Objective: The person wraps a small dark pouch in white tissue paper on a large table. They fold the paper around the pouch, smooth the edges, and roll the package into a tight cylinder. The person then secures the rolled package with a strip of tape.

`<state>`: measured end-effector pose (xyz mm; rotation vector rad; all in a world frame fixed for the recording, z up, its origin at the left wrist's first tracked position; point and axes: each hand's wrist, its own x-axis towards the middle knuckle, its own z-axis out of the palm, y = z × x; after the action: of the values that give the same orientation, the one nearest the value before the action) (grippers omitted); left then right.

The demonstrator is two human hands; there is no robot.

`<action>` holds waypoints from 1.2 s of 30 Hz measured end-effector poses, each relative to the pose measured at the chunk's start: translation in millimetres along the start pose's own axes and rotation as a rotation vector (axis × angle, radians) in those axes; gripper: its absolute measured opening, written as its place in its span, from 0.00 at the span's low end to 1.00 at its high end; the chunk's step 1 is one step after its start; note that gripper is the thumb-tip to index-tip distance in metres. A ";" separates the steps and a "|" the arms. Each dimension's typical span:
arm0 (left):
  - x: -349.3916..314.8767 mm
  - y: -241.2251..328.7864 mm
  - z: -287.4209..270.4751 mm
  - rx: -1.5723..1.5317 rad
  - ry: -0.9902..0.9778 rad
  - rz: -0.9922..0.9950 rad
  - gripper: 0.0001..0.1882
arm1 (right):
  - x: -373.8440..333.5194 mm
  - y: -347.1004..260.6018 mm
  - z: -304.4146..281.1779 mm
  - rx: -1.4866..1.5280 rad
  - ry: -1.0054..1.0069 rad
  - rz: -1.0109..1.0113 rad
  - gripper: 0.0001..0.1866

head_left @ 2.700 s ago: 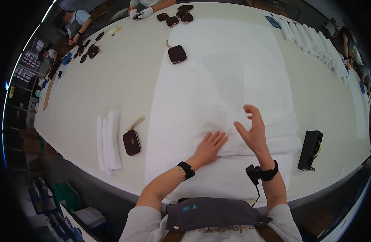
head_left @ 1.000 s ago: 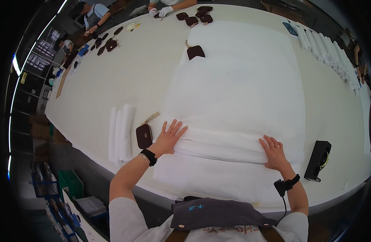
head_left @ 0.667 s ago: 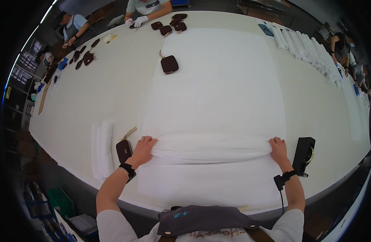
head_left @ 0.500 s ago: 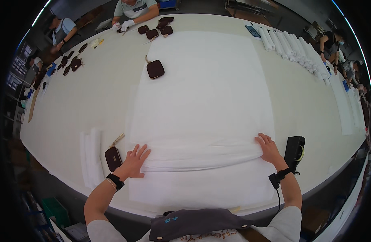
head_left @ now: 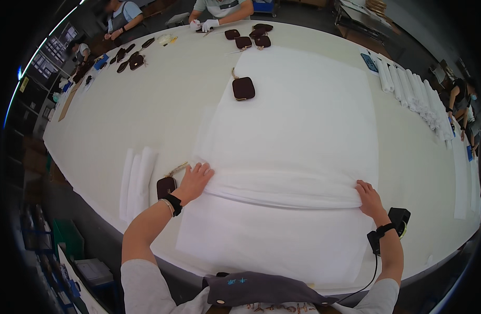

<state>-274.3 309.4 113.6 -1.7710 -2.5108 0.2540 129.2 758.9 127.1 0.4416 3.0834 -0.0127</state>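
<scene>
A wide white sheet (head_left: 303, 120) lies on the table, with a thick band of folds (head_left: 282, 191) gathered across it in front of me. My left hand (head_left: 197, 181) holds the left end of this band, its fingers curled over the edge. At the band's right end my right hand (head_left: 371, 199) is closed on the sheet, its fingers bent along the folded edge. A dark brown zip pouch (head_left: 166, 187) with a pale cord lies beside my left wrist, which partly hides it. Farther up, another brown pouch (head_left: 244, 88) rests on the sheet.
White rolls (head_left: 138, 183) lie left of the near pouch. A black tape dispenser (head_left: 398, 217) stands by my right wrist. Many white rolls (head_left: 408, 86) line the far right, near a phone (head_left: 369, 63). Brown pouches (head_left: 243, 42) lie at the far side, near a gloved person (head_left: 219, 11).
My view has turned, shifting the scene to the right. My spread fingers have curled in onto the folded band's ends, and the band lies a little farther from me.
</scene>
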 end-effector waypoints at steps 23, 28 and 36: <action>28.6 28.2 0.8 -0.384 -0.285 0.005 0.26 | 5.4 -12.3 -5.1 -0.376 0.004 0.190 0.36; 25.6 25.4 -3.3 -0.312 -0.231 0.053 0.22 | -17.6 -27.9 17.6 -0.109 -0.182 0.274 0.34; 10.1 2.8 12.3 -0.305 -0.270 0.011 0.16 | -6.4 -24.7 22.0 -0.234 -0.225 0.377 0.40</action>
<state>-276.9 318.6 100.5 -1.9773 -2.8604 0.1220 129.0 733.2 105.4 0.9244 2.6917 0.2806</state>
